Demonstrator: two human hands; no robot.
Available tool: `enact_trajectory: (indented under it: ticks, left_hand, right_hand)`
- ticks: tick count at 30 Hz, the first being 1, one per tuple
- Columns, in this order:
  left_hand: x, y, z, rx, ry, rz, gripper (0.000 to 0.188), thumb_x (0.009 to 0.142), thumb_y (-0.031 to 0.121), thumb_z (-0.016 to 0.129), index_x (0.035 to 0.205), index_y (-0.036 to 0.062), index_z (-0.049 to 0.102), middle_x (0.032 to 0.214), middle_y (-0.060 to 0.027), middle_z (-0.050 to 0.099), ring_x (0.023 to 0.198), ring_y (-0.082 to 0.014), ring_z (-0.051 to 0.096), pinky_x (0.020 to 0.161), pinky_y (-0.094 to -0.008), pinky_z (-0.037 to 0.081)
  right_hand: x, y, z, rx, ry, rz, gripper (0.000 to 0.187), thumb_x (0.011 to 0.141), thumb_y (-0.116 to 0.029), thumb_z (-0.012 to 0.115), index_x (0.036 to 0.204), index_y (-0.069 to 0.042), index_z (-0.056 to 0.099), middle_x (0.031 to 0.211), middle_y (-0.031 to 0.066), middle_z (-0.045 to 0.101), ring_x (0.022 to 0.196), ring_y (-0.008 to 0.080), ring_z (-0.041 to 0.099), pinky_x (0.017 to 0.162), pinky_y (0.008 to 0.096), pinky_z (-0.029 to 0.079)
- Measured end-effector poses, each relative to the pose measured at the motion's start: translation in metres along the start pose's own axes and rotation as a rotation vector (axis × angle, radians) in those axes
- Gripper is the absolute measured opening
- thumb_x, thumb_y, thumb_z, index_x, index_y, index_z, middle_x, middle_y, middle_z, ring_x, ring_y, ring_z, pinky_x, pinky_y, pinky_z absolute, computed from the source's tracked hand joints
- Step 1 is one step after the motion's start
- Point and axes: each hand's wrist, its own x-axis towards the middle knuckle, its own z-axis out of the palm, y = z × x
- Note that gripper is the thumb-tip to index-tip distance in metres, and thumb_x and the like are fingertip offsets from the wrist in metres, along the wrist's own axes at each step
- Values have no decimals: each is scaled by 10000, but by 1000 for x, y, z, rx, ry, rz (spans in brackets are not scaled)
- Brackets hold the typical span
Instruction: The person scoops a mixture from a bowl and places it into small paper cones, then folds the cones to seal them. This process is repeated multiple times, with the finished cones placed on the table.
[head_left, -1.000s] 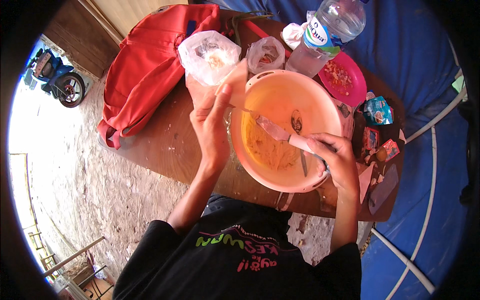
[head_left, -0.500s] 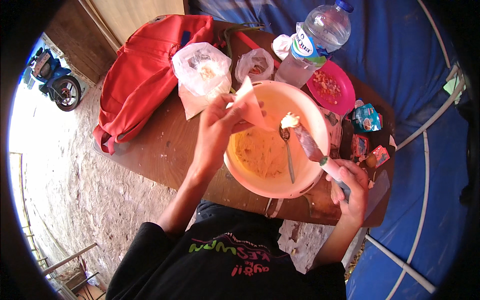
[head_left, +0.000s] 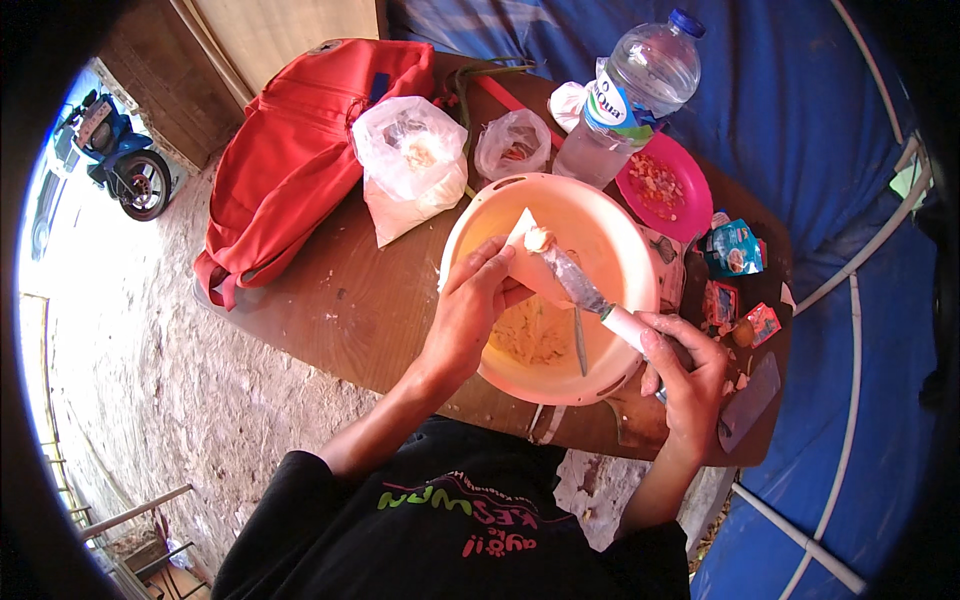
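My left hand (head_left: 472, 295) pinches a pale, flat triangular piece (head_left: 520, 268) over the wide pale-pink basin (head_left: 643, 255). In my right hand (head_left: 690, 372) is a table knife (head_left: 577, 284) with a light handle, its blade slanting up to the left. A whitish lump of paste (head_left: 540, 238) sits at the blade's tip, against the triangular piece. Down in the basin lies a yellowish, doughy mixture (head_left: 530, 338), spread over the bottom. A metal spoon (head_left: 580, 345) rests in it, its bowl end hidden behind the knife.
Beyond the basin stand an open plastic bag of white powder (head_left: 410, 190), a smaller plastic bag (head_left: 513, 148) and a large water bottle (head_left: 650, 75). A pink plate (head_left: 690, 195) holds chopped bits. Small packets (head_left: 735, 247) lie right; a red backpack (head_left: 300, 130) lies left on the wooden table (head_left: 330, 300).
The knife has moved up and left until its loaded tip meets the triangular piece. My left hand has come down and right over the basin with the piece.
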Motion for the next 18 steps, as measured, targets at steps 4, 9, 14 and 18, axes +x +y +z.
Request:
enact_trajectory:
  ticks: [4,9,14,18]
  left_hand:
    - [0,0,-4,207,25,-1,384,1064,232,415,1323,-17,549,1218,-111,651,1035,-167,614,926,-312,477]
    - [1,2,-8,302,-44,-19,422,1074,212,372,1390,-35,504,1360,-101,615,1140,-148,593,884,-297,464]
    - [4,-1,-8,-8,-75,-152,432,1059,172,409,1417,-69,443,1381,-152,576,1208,-201,588,1041,-349,464]
    - [6,1,-12,-93,-145,-279,444,1027,93,459,1430,-83,402,1383,-179,552,1242,-232,580,1116,-358,441]
  right_hand:
    - [-1,0,15,-270,81,-262,190,917,-64,688,1049,73,697,868,71,687,686,87,601,577,240,468]
    - [-17,-4,31,-501,127,-382,240,844,-17,688,1068,68,684,895,146,684,813,220,693,715,309,530]
    - [-32,-6,35,-608,116,-268,337,789,-33,713,1124,1,697,960,148,700,814,319,669,745,418,514]
    - [-38,-5,30,-796,68,-375,376,805,-24,713,1180,-14,686,949,130,699,830,301,635,741,416,462]
